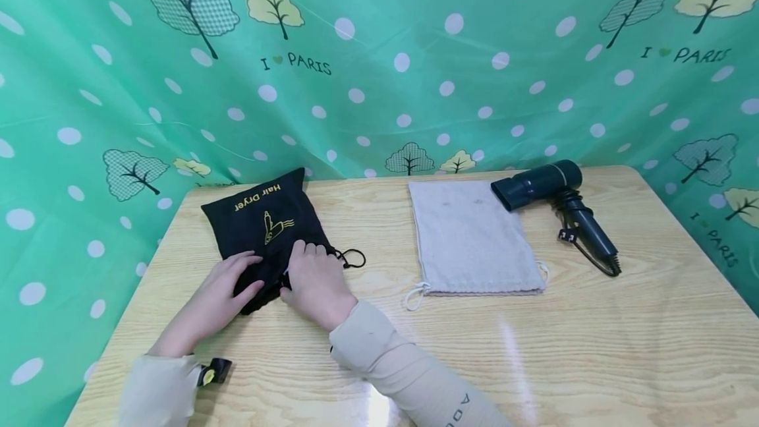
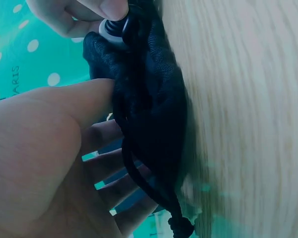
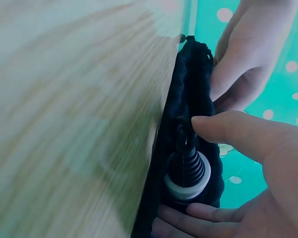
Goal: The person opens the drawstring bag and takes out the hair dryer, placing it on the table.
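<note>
A black drawstring bag (image 1: 261,213) with yellow "Hair Dryer" lettering lies on the left of the table, its mouth towards me. From the mouth shows the handle end of a hair dryer (image 3: 186,176), with a white ring and a ribbed cord sleeve; the rest is hidden inside. My right hand (image 1: 317,282) grips this end, thumb at the cord sleeve and fingers along the other side. My left hand (image 1: 216,295) lies over the bag's left side by the mouth, thumb spread from fairly straight fingers. The bag's black drawstring (image 2: 134,171) hangs across the left fingers.
A grey drawstring bag (image 1: 474,236) lies flat in the middle. Partly over its far right corner lies a dark green hair dryer (image 1: 536,183) with its cord wrapped at the handle. A green patterned cloth (image 1: 367,51) stands behind and beside the wooden table (image 1: 569,348).
</note>
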### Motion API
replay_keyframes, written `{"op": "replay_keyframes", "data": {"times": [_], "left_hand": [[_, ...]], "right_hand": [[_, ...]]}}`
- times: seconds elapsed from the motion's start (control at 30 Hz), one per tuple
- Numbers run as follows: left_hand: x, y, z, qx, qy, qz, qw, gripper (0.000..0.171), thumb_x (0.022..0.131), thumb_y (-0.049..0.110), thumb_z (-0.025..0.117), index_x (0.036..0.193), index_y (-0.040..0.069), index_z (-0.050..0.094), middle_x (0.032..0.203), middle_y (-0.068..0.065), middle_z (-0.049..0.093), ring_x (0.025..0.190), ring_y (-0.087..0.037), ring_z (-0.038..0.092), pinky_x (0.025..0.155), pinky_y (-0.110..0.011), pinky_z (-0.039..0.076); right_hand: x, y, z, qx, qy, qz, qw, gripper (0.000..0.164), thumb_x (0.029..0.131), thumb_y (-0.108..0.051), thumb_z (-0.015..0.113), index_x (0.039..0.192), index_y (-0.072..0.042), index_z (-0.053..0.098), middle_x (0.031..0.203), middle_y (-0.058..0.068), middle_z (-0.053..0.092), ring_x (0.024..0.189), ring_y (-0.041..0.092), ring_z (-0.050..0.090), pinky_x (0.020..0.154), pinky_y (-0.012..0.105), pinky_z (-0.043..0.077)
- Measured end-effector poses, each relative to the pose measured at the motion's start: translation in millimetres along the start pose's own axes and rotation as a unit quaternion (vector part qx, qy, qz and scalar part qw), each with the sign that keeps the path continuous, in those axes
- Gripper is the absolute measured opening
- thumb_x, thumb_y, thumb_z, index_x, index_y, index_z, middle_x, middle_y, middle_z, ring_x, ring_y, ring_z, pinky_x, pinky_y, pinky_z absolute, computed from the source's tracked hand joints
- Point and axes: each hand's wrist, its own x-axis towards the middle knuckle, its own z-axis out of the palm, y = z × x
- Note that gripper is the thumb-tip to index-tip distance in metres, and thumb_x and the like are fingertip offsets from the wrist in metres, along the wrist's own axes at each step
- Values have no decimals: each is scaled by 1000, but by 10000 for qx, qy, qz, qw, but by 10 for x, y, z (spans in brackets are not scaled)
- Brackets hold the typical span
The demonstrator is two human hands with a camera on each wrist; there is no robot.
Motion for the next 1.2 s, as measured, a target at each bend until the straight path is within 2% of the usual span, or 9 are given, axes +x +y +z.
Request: {"op": "replay_keyframes", "data": {"times": [0.23,0.57,0.8,1.2], "left_hand": [[1,-1,21,36,-71,-127,9999,36,99,22,61,126,-2,59,142,-29,46,134,-48,38,106,-64,33],[29,15,29,8,114,-150,9998,30,97,17,64,122,0,63,141,-29,45,133,-48,36,105,-65,33],[21,-18,10,32,532,-102,9985,29,96,12,64,123,1,62,142,-28,44,133,-49,36,103,-67,33],[74,-167,-67,-53,1018,-111,9947,34,99,14,60,130,-1,57,143,-29,42,132,-52,35,105,-69,29]], "right_hand": [[12,22,-9,107,-127,5,9999,52,77,-50,79,102,-12,52,93,0,62,85,17,61,63,30,49],[54,65,-23,278,-254,57,9993,47,76,-37,82,101,-12,51,93,1,62,85,16,60,59,30,49],[59,97,-16,552,-431,23,9975,45,76,-33,82,100,-12,50,91,0,60,83,15,58,57,28,48],[69,159,-8,715,-341,-186,9967,44,73,-28,81,98,-13,49,88,-1,57,79,14,55,57,25,46]]}}
